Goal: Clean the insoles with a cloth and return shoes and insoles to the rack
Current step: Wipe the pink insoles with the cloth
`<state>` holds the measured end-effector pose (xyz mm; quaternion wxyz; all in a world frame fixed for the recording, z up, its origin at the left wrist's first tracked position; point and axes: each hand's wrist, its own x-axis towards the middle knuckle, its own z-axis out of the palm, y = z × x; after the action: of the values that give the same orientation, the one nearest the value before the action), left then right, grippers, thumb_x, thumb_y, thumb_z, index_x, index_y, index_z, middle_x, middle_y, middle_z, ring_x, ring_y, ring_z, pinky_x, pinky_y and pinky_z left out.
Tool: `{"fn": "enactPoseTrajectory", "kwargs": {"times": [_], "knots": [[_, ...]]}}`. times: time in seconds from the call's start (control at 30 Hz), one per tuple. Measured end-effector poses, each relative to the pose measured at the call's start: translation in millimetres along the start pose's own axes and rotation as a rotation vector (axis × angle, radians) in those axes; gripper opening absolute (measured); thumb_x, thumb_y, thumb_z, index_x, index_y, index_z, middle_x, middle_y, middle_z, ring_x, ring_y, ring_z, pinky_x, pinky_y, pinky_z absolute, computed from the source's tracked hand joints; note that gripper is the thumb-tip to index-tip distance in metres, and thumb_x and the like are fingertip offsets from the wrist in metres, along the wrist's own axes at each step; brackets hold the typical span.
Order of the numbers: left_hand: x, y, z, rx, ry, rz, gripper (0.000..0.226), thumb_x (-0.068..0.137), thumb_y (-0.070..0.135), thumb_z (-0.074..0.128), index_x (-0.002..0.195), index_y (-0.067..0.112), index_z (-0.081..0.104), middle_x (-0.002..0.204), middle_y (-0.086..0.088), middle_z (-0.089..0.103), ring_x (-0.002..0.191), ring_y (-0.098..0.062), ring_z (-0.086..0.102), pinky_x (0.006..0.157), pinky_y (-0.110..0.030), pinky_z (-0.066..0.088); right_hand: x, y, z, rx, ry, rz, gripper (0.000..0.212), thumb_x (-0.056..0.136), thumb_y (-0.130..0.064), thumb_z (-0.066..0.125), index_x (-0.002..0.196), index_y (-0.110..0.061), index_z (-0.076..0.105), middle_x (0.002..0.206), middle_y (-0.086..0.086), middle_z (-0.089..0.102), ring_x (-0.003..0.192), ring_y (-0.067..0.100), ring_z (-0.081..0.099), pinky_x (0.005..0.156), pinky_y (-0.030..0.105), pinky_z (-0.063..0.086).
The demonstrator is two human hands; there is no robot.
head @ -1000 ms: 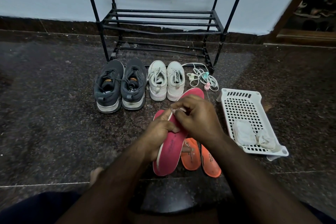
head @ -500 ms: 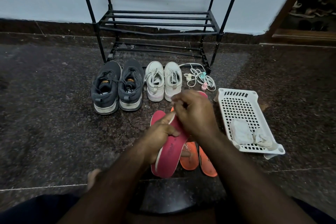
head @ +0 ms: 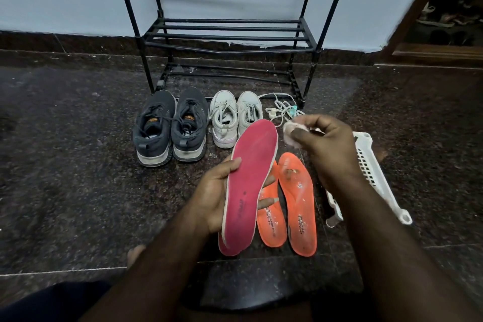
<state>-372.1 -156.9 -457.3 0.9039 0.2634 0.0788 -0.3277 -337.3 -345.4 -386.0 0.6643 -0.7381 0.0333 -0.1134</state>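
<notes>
In the head view, the person's left hand (head: 217,198) is gripping the pink insole (head: 251,180) face up, probably so its top is easy to wipe, while the right hand (head: 321,144) is pinching a small cloth (head: 292,132) just beside its toe. The two orange insoles (head: 287,204) are lying on the floor (head: 78,165) under it, likely waiting their turn, and the dark shoes (head: 170,128) and white shoes (head: 235,115) are sitting in front of the rack (head: 230,34), not yet put back.

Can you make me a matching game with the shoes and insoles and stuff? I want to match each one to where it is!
1. pink insole
2. cloth
3. orange insoles
4. dark shoes

A. lying flat on the floor, side by side
B. in the left hand
C. standing in front of the rack
D. in the right hand

Pairs: 1-B, 2-D, 3-A, 4-C
</notes>
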Motion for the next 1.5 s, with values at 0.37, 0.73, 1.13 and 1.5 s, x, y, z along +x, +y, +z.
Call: {"fn": "enactPoseTrajectory", "kwargs": {"times": [0.37,0.73,1.13,1.5], "knots": [[2,-7,4,0.128,0.031,0.110,0.026,0.103,0.030,0.043,0.119,0.019,0.060,0.104,-0.011,0.072,0.086,-0.031,0.071,0.073,-0.061,0.057,-18,36,48,-0.765,-0.122,-0.519,0.015,0.074,-0.002,0.063,0.081,-0.011,0.072,0.082,0.005,0.067,0.078,0.026,0.061,0.074,0.036,0.047],[1,-3,3,0.160,0.088,0.089,0.032,0.099,0.027,0.050,0.129,0.020,0.059,0.101,-0.009,0.072,0.082,-0.026,0.071,0.074,-0.056,0.056,-23,28,41,-0.614,-0.165,-0.345,0.023,0.080,-0.001,0.067,0.097,-0.015,0.073,0.092,-0.005,0.067,0.085,0.006,0.060,0.078,0.015,0.046],[3,-6,9,0.179,0.190,0.053,0.059,0.102,0.054,0.035,0.103,0.009,0.072,0.083,-0.012,0.071,0.065,-0.024,0.067,0.055,-0.034,0.053,-26,39,51,-0.827,-0.176,-0.470,0.014,0.078,-0.005,0.062,0.087,-0.008,0.073,0.082,0.009,0.064,0.077,0.028,0.061,0.071,0.038,0.049],[-1,-4,13,0.281,0.207,0.068,0.063,0.102,0.056,0.033,0.113,0.005,0.068,0.084,-0.017,0.070,0.062,-0.025,0.068,0.047,-0.030,0.051,-15,40,40,-0.840,-0.075,-0.420,0.014,0.079,-0.002,0.065,0.088,-0.009,0.074,0.085,0.009,0.065,0.081,0.027,0.062,0.075,0.028,0.041]]}}
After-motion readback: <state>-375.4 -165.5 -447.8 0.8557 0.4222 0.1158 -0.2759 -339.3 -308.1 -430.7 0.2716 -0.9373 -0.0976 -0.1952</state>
